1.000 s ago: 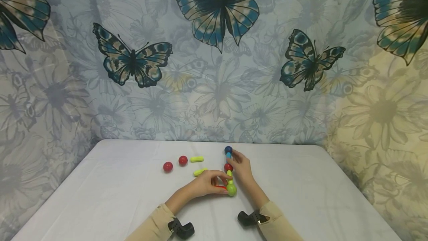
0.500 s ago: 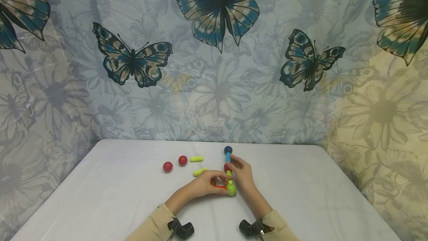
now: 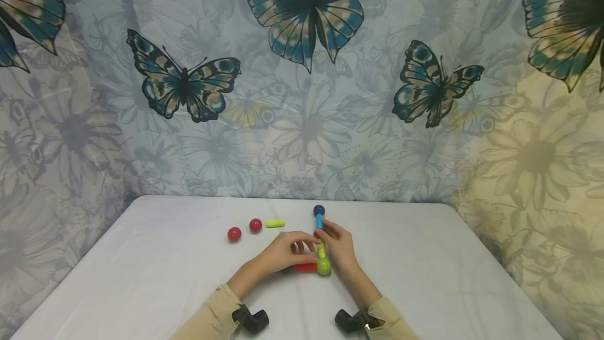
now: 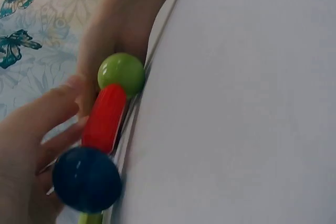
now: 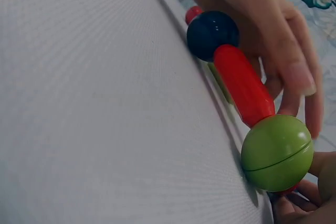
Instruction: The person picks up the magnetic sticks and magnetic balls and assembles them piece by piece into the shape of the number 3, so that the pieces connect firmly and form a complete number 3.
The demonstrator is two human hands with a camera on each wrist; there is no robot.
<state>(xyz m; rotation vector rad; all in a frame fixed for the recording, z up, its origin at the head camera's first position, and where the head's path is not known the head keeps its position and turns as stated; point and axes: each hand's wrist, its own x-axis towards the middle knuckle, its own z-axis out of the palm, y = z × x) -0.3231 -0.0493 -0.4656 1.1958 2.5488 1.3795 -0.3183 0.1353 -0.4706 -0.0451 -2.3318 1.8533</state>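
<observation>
Red rod (image 5: 243,85) joined to green ball (image 5: 278,151), near left hand (image 3: 283,249) with parted, empty fingers and right hand (image 3: 342,245) gripping red ball (image 3: 315,234).

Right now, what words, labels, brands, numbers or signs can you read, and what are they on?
None can be read.
Green ball, red rod, dark blue ball: no lettering shows; the green ball's line looks like a seam.
Butterfly-print backdrop: pictures only.
Black wrist devices: too small to tell.
</observation>
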